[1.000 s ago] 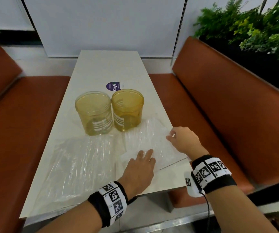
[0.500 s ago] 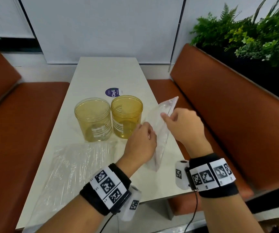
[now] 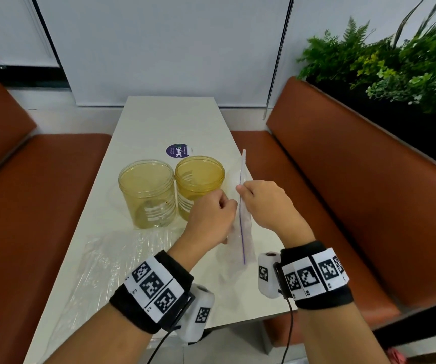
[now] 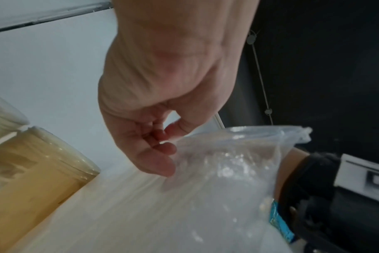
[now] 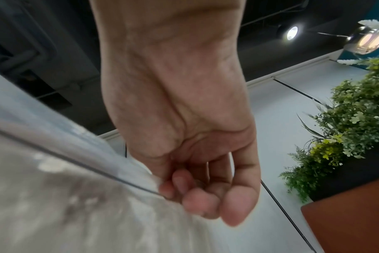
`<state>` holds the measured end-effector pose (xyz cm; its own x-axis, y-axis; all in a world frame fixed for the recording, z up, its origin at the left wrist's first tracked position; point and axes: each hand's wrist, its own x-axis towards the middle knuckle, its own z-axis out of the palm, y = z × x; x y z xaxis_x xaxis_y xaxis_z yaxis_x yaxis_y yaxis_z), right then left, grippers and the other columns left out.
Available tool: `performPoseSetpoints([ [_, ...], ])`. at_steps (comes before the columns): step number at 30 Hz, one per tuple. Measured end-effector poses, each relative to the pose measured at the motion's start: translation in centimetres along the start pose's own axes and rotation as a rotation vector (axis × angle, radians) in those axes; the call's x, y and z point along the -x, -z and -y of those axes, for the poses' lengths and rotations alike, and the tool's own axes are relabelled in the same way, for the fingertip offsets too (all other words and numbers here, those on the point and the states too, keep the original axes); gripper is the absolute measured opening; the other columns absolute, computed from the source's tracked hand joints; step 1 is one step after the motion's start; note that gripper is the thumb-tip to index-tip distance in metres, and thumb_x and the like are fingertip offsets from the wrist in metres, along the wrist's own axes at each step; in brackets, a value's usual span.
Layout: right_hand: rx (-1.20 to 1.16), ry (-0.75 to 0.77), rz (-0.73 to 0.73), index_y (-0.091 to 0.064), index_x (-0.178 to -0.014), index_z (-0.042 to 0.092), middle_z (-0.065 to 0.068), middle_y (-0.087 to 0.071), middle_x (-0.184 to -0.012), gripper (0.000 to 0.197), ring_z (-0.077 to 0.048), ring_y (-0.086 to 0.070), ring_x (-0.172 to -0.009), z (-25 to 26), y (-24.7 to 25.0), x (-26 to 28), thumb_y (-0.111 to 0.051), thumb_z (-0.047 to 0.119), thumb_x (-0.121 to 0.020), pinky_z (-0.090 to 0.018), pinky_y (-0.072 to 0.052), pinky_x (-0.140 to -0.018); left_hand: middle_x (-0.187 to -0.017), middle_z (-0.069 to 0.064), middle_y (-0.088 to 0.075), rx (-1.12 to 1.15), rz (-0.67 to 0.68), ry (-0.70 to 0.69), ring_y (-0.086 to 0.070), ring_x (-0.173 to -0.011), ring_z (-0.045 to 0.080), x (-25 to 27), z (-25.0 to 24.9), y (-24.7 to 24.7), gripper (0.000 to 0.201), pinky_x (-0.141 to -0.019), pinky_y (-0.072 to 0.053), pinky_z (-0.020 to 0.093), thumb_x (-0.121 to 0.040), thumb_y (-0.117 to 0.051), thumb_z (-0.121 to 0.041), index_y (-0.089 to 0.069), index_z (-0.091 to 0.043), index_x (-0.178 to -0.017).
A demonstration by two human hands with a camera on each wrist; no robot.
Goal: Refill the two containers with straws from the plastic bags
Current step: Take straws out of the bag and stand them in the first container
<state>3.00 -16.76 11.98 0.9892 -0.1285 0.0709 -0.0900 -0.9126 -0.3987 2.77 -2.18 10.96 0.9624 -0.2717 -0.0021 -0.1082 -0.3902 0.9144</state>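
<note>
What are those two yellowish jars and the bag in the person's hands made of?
The two jars look like amber-tinted translucent plastic, glossy: the white printing on their fronts and the table show through the walls. Glass is possible but less likely. The bag seems to be thin, clear, soft plastic film with a purple zip strip; it crinkles and glints where both hands pinch it.

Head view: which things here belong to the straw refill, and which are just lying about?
Job:
- held bag, pinched by left hand and right hand
- second bag, flat on the table
- left container
- right container

Lying about:
- purple sticker
- benches
- plants
</note>
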Motion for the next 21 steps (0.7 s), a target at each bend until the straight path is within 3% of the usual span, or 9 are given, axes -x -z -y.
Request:
performPoseSetpoints([
  [3,0.045,0.023,0.006,-0.045,-0.073,0.022,0.001,-0.055,-0.074,0.045,-0.022,-0.057,-0.073,0.8,-0.1,0.0,-0.03,0.044,-0.109,-0.034,-0.047,-0.064,-0.083,0.024,-0.064,0.017,0.019,0.055,-0.072,-0.076,0.038,0.1,-0.3,0.2,0.026,-0.063,-0.062,0.057,-0.091,-0.047,-0.027,-0.055,-0.004,-0.082],
  [5,-0.024,0.047,-0.024,-0.042,-0.065,0.02,0.001,-0.051,-0.067,0.05,-0.019,-0.05,-0.064,1.3,-0.2,0.0,-0.031,0.042,-0.109,-0.032,-0.038,-0.056,-0.079,0.014,-0.059,0.028,0.044,0.1,-0.069,-0.072,0.032,0.1,-0.4,0.3,0.027,-0.061,-0.063,0.049,-0.094,-0.046,-0.03,-0.055,-0.006,-0.086],
  [8,-0.231,0.051,-0.129,-0.038,-0.054,0.016,-0.004,-0.046,-0.054,0.057,-0.018,-0.04,-0.054,1.6,-0.9,-0.1,-0.047,0.043,-0.105,-0.039,-0.036,-0.056,-0.083,0.008,-0.06,0.071,0.101,0.12,-0.061,-0.067,0.021,-0.2,-0.2,0.2,0.033,-0.045,-0.051,0.028,-0.104,-0.039,-0.035,-0.058,-0.007,-0.102],
  [10,-0.368,0.028,-0.18,-0.043,-0.054,0.007,-0.017,-0.053,-0.056,0.06,-0.018,-0.042,-0.053,1.4,-1.4,-0.1,-0.058,0.045,-0.098,-0.045,-0.045,-0.058,-0.082,0.01,-0.058,0.137,0.12,0.104,-0.056,-0.065,0.02,-0.2,0.1,0.2,0.036,-0.043,-0.045,0.025,-0.107,-0.037,-0.032,-0.06,-0.005,-0.105],
  [13,-0.507,0.019,-0.205,-0.051,-0.059,-0.003,-0.024,-0.058,-0.06,0.063,-0.018,-0.042,-0.051,1.0,-2.1,0.1,-0.069,0.048,-0.091,-0.041,-0.043,-0.053,-0.079,0.008,-0.057,0.195,0.099,0.098,-0.054,-0.062,0.017,-0.1,0.8,0.1,0.034,-0.043,-0.045,0.023,-0.108,-0.036,-0.029,-0.062,-0.008,-0.1],
  [17,-0.573,0.052,-0.238,-0.048,-0.055,-0.005,-0.014,-0.043,-0.048,0.067,-0.014,-0.035,-0.046,0.8,-2.6,0.0,-0.072,0.048,-0.089,-0.031,-0.033,-0.05,-0.083,0.02,-0.062,0.238,0.089,0.111,-0.059,-0.06,0.02,-0.1,1.0,-0.1,0.034,-0.045,-0.049,0.027,-0.107,-0.038,-0.025,-0.064,-0.005,-0.099],
  [21,-0.624,0.082,-0.23,-0.045,-0.053,-0.001,-0.005,-0.043,-0.045,0.067,-0.014,-0.036,-0.046,0.9,-2.7,-0.1,-0.063,0.048,-0.095,-0.031,-0.035,-0.051,-0.083,0.007,-0.062,0.278,0.154,0.099,-0.061,-0.057,0.016,0.0,0.8,0.3,0.038,-0.045,-0.05,0.027,-0.108,-0.036,-0.038,-0.064,-0.012,-0.106],
])
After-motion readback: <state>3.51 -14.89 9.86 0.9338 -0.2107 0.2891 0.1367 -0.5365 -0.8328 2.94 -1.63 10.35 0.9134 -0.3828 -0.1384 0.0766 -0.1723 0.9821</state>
